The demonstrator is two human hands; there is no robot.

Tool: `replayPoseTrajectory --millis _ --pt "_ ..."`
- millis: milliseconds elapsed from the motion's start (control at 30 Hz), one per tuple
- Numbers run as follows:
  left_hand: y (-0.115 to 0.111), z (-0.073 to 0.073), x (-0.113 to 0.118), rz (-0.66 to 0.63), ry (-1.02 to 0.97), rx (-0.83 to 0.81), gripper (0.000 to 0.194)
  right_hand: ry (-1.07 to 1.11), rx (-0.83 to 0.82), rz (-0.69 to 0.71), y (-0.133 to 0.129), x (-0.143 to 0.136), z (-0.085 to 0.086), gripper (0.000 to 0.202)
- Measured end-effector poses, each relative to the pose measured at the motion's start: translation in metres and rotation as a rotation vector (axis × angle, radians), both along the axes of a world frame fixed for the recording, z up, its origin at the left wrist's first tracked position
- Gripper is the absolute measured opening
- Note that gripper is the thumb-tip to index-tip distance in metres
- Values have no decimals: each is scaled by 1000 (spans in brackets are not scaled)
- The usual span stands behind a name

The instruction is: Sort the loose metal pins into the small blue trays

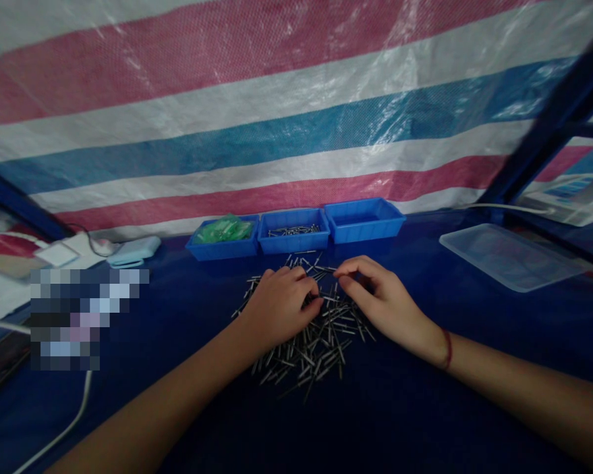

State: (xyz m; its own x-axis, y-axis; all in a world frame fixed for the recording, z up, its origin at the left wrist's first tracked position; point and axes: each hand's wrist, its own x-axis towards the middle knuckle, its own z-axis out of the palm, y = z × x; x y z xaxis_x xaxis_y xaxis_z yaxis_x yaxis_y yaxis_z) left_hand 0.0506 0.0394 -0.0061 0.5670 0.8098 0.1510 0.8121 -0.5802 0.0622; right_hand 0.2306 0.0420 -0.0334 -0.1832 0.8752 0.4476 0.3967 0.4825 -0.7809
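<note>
A loose heap of thin metal pins (326,332) lies on the dark blue tabletop in front of me. My left hand (284,299) rests over the upper left of the heap, its fingers curled down and thumb bent in; whatever lies under the fingers is hidden. At the heap's upper right, my right hand (380,296) has its thumb and index finger close together at the end of one slim metal pin (325,268). The other fingers of that hand are folded. A dark red cord circles the right wrist.
Behind the heap stand three blue bins: the left bin (222,250) holds green plastic bags, the middle bin (294,243) metal pins, and the right bin (368,230) shows a bare inside. A translucent lid (508,257) lies right. Cables and a light-blue device (134,251) are left.
</note>
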Motion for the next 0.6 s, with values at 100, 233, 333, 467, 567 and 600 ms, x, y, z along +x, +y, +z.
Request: replayPoseTrajectory --millis 100,233,333,467,567,600 --pt "-1 0 1 21 2 7 14 -9 4 6 0 0 0 10" --pt "-1 -1 2 45 5 29 15 -25 1 3 0 0 1 10" --pt "0 -2 2 36 13 46 17 -26 -2 4 -1 0 1 10" --pt "1 2 -2 12 2 41 17 -31 10 4 0 0 1 11" --pt "0 5 -7 5 -126 7 17 -45 17 0 0 0 1 10" --pt "-2 6 -8 8 -195 -23 17 -52 22 6 0 0 0 9"
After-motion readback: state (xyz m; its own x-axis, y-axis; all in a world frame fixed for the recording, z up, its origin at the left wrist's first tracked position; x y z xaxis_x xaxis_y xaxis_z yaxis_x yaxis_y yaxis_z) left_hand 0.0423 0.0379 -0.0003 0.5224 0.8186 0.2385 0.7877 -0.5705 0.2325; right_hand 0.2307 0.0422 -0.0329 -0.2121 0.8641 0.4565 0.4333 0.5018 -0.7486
